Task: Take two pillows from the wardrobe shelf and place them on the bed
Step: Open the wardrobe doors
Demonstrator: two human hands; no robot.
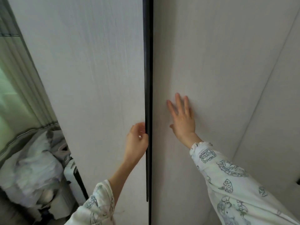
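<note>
Pale, wood-grained panels fill nearly the whole view: two wardrobe doors, the left door [90, 78] and the right door [211, 62], meet at a dark vertical strip [148, 78] running from twelve o'clock down to six. Both doors look shut, so the shelf and the pillows cannot be seen.

The left hand [137, 142] sits just left of centre at about seven o'clock, its fingers [142, 127] curled around the dark strip on the edge of the left door, gripping it. The right hand [182, 117] lies at about four o'clock from centre, spread flat with fingers apart, palm against the right door and grasping nothing. Both printed sleeves [230, 184] reach in from the bottom edge.

Open room lies only at the left edge: at nine o'clock a curtain [14, 78] hangs beside the left door, and at eight o'clock a heap of pale bundled cloth [30, 168] crowds the space near that door's outer edge. At three o'clock a further pale panel [276, 111] angles away.
</note>
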